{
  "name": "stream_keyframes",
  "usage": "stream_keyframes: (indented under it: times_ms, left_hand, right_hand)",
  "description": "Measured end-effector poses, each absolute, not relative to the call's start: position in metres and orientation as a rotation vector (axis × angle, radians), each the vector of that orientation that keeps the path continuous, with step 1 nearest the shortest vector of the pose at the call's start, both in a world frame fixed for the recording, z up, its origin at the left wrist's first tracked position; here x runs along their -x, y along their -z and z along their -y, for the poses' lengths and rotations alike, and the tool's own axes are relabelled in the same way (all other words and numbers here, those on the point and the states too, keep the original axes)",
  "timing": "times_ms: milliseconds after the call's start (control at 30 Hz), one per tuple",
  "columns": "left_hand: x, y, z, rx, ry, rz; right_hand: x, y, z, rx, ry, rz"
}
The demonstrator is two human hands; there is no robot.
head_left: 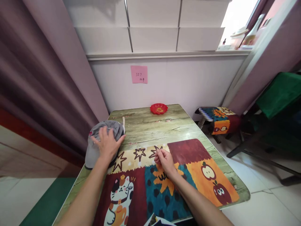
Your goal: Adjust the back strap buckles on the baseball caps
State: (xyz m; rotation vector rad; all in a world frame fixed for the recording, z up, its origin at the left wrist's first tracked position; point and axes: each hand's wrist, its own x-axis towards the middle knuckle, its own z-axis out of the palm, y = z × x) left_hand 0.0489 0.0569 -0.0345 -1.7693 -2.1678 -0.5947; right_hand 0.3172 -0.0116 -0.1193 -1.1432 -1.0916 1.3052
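A grey baseball cap [92, 155] with a dark edge and a light strap at its back lies at the left side of the table. My left hand [107, 142] rests on its crown, fingers spread apart, not gripping it. Over the patterned mat [190, 150], my right hand [166, 160] has its fingers curled in with thumb and forefinger together. Nothing shows between them. Beneath that hand, part of the mat's orange splash and lettering is covered. A cat picture fills the mat's lower left; apples are printed at its right.
A red scalloped dish [159, 108] sits at the table's [145, 128] far edge. Papers [160, 221] show at the near edge. A pink note [139, 74] is stuck to the wall behind. Curtains hang at left; a stool [221, 121] with a similar cover stands right.
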Motion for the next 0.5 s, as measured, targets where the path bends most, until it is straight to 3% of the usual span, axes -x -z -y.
stream_keyframes:
  times_ms: [100, 333, 500]
  left_hand:
    - [-0.101, 0.02, -0.049, 2.163, 0.889, 2.149]
    - [-0.193, 0.003, -0.056, 2.238, 2.145, 2.651]
    - [-0.199, -0.017, -0.058, 2.077, 2.331, 2.665]
  right_hand:
    - [-0.319, 0.076, -0.017, 1.262, -1.181, 1.261]
    - [-0.312, 0.02, -0.082, 1.402, -0.959, 1.367]
    - [-0.316, 0.021, -0.099, 1.395, -0.883, 1.403]
